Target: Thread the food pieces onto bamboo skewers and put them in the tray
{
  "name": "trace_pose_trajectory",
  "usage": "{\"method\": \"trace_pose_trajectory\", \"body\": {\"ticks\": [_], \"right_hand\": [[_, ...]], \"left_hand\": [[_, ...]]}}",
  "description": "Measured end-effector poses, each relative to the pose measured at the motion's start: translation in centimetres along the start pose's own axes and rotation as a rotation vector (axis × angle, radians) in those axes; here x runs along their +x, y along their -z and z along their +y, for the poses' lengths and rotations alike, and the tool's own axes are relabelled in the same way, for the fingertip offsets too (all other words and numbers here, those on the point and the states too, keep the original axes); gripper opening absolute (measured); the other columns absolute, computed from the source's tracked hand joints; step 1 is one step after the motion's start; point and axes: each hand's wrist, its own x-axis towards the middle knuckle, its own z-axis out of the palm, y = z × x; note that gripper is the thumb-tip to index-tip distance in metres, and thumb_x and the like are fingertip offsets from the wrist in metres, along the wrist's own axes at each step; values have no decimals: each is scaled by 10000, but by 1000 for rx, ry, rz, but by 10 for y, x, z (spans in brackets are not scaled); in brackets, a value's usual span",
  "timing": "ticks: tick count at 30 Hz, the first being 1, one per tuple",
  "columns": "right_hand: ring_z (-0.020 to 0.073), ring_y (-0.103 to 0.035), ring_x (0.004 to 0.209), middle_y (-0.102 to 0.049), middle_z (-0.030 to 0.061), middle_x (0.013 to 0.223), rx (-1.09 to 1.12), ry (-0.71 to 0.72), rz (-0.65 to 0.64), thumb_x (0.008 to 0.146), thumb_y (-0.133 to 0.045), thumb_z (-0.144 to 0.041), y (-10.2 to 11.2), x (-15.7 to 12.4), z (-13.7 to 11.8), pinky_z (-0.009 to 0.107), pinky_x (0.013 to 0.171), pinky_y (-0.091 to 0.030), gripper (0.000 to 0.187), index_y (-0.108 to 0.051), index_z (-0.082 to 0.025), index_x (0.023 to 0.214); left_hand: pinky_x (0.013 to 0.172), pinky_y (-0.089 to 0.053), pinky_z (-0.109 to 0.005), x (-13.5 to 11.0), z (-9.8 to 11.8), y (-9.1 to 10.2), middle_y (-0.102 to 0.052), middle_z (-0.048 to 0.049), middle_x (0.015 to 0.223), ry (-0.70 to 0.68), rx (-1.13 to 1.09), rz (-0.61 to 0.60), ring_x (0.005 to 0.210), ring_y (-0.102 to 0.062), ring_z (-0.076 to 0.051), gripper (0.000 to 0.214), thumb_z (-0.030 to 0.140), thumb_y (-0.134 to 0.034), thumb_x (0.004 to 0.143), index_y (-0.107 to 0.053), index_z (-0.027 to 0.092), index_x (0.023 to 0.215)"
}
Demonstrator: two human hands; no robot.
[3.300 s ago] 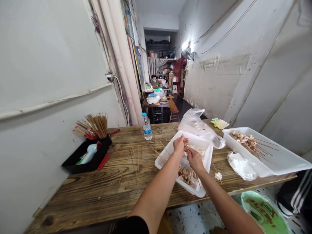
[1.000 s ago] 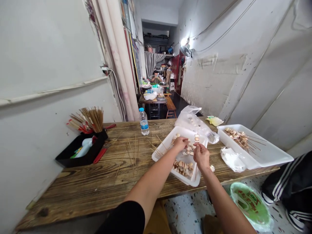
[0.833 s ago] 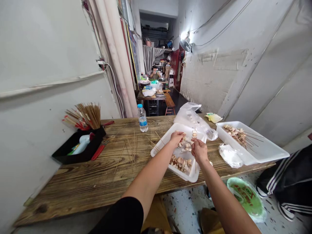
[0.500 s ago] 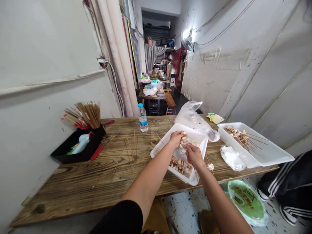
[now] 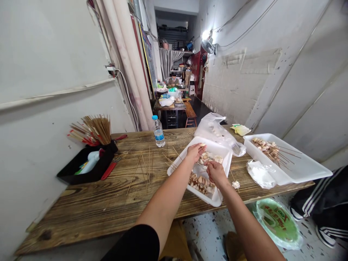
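left grip [image 5: 196, 152]: pinching a pale chunk [image 5: 202, 144]
right grip [image 5: 215, 172]: clamped on my skewer [image 5: 218, 191]
skewer: just tipped towards my left grip, mid-threading I guess

Pale food chunks [image 5: 201, 184] lie in a white rectangular plastic tray [image 5: 213, 146] on a brown wooden table [image 5: 108, 210], right of a clear plastic bottle [image 5: 158, 132] and black rectangular box [image 5: 70, 173].

You have bright foreground light. A lamp [image 5: 206, 35] just above the wall fan [image 5: 208, 46] glares white; left of the fan, the recess [image 5: 171, 19] is dim. Below and right, distortion stretches your plastic tray [image 5: 307, 169].
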Motion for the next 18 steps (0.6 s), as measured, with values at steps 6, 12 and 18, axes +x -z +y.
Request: {"method": "trace_pose_trajectory", "body": {"ticks": [6,12,18], "right_hand": [[59,-226,277,-367,-100,405,52,-37,14,848,-419,-230,-1,-3,-5,178,273,-189,160,-567,-170,835],[57,-224,281,-364,-100,404,55,-48,10,842,-431,-239,-1,-3,-7,176,282,-185,163,-575,-164,846],[58,-215,287,-356,-101,402,30,-25,-3,833,-429,-257,-1,-3,-6,179,286,-196,172,-573,-163,846]], "left_hand": [[744,-549,-267,0,1,0,-679,-80,687,9,-2,-13,675,-686,-153,106,-12,-624,781,-600,90,768],[717,-550,-259,1,2,2,-664,-63,643,-9,7,-33,609,-665,-130,130,-13,-556,828,-588,111,854],[749,-554,-250,5,0,3,-677,-92,688,-20,1,23,662,-678,-136,128,0,-584,831,-593,92,743]]}}
